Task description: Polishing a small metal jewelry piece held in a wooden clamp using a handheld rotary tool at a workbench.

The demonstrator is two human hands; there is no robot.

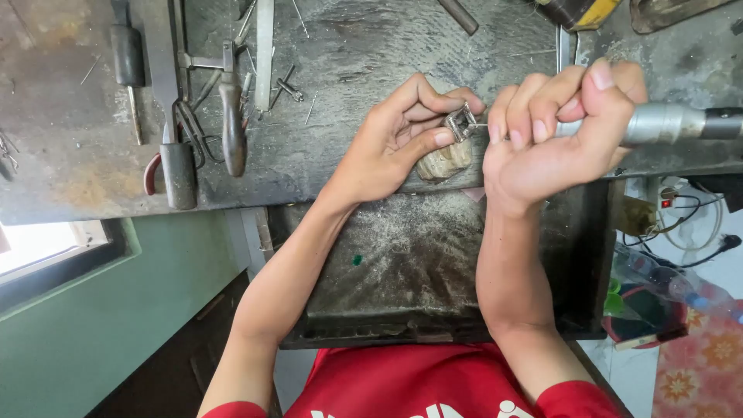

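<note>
My left hand (402, 139) pinches a small silver metal piece (461, 122) between thumb and fingers, resting it on a worn wooden bench peg (445, 161) at the workbench's front edge. My right hand (553, 128) is wrapped around a silver rotary handpiece (665, 122) lying sideways, its thin tip touching the metal piece. Both forearms reach up from my red shirt (433, 383).
The dark, stained workbench (364, 54) holds pliers (231, 108), a black-handled tool (128, 62), a metal strip (265, 46) and small bits at the left. A dark catch tray (402, 271) hangs under the bench. Cables and a plastic bottle (673, 286) lie on the floor at the right.
</note>
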